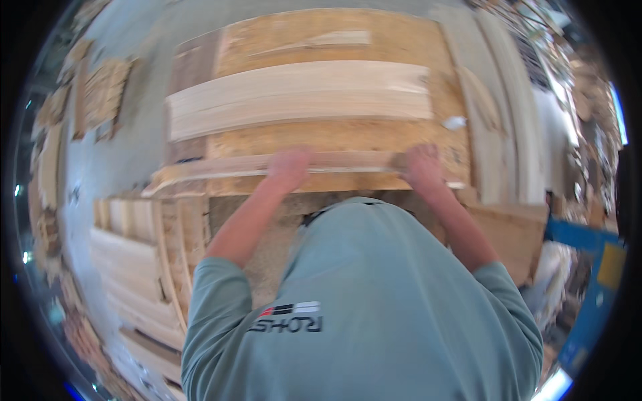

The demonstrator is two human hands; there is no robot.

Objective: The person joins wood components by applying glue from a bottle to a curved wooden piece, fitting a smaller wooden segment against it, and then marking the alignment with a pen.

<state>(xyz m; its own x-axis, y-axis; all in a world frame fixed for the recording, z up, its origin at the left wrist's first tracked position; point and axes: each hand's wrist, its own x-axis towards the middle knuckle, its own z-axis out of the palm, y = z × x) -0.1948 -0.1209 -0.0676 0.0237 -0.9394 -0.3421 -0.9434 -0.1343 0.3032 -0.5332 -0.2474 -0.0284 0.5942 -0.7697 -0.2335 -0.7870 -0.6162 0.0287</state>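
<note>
A long, narrow wooden board (pixel 354 161) lies along the near edge of the plywood tabletop (pixel 321 137) in front of me. My left hand (pixel 291 168) is closed over it near its middle. Toward the board's right end, my right hand (pixel 422 166) grips it with curled fingers, slightly blurred. A dark patch shows on the wood beside that hand; I cannot tell if it is a knot. Just beyond my hands lies a wide pale wooden panel (pixel 301 93) with lengthwise lines. Farther back rests a thin tapered wood offcut (pixel 338 38).
Long planks (pixel 511 100) run along the table's right side, with a curved wood piece (pixel 480 100) on them. A small white object (pixel 455 123) sits near the right edge. Stacked boards (pixel 130 257) stand at the left, a wooden box (pixel 511 230) and a blue metal frame (pixel 585 235) at the right.
</note>
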